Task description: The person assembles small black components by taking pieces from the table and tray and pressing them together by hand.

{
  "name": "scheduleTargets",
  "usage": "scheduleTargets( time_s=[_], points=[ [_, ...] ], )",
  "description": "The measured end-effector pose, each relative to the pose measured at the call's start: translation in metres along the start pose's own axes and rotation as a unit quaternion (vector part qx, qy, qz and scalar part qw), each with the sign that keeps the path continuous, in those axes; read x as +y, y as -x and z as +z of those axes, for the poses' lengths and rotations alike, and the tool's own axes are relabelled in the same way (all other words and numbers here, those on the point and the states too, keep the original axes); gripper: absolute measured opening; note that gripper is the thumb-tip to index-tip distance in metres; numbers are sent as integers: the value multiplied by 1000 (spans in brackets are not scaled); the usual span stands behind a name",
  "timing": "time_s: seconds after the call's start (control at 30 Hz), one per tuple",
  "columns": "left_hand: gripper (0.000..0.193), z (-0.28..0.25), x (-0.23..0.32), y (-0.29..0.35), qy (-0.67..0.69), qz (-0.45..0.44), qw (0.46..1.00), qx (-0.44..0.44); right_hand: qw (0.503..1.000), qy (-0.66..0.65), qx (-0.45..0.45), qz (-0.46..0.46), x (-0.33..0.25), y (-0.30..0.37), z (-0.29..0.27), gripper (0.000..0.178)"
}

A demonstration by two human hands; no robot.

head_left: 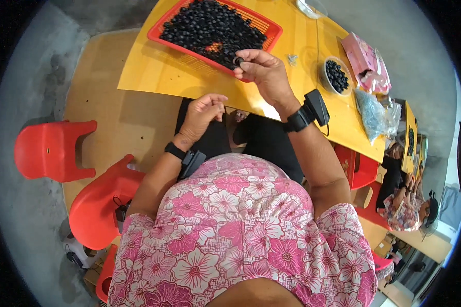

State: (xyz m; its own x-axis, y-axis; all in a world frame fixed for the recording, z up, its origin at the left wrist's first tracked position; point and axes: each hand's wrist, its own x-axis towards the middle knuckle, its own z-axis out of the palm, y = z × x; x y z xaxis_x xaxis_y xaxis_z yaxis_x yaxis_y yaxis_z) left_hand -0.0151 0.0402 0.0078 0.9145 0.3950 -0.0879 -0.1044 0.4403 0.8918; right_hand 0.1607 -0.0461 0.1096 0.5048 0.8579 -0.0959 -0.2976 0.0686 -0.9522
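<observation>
My right hand [264, 72] is raised over the near edge of a red plastic basket [161, 42]. Its thumb and fingertips pinch a small round black piece [237, 61]. Many small black pieces [205, 25] of the same sort fill the basket, and a bit of its red bottom shows between them. My left hand [204, 115] hangs in front of the table edge, above my lap. Its fingers are curled with the thumb close to the index finger; what they may hold is hidden.
On the yellow table [153, 77] stand a clear tub [337, 77] of black pieces, a pink package [361, 59] and a clear plastic bag [371, 112]. Red stools [51, 151] are at the left. Another person [402, 207] sits at far right.
</observation>
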Motion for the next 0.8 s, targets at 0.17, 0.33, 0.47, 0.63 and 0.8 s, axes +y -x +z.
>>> scheduleTargets(
  time_s=[0.17,0.33,0.47,0.63,0.8],
  points=[
    [21,3,-1,0,12,-14,1000,-5,984,-179,-5,23,8,49,-11,20],
    [22,25,16,2,-66,-1,998,-13,962,-274,-4,25,30,77,-23,19],
    [23,53,37,2,-75,31,996,-45,952,-306,-4,32,43,89,-20,19],
    [24,68,35,-5,-98,37,994,-37,949,-315,18,31,55,95,-16,18],
    [19,70,30,-6,-157,66,985,-39,941,-337,22,34,62,103,-22,17]
  ],
)
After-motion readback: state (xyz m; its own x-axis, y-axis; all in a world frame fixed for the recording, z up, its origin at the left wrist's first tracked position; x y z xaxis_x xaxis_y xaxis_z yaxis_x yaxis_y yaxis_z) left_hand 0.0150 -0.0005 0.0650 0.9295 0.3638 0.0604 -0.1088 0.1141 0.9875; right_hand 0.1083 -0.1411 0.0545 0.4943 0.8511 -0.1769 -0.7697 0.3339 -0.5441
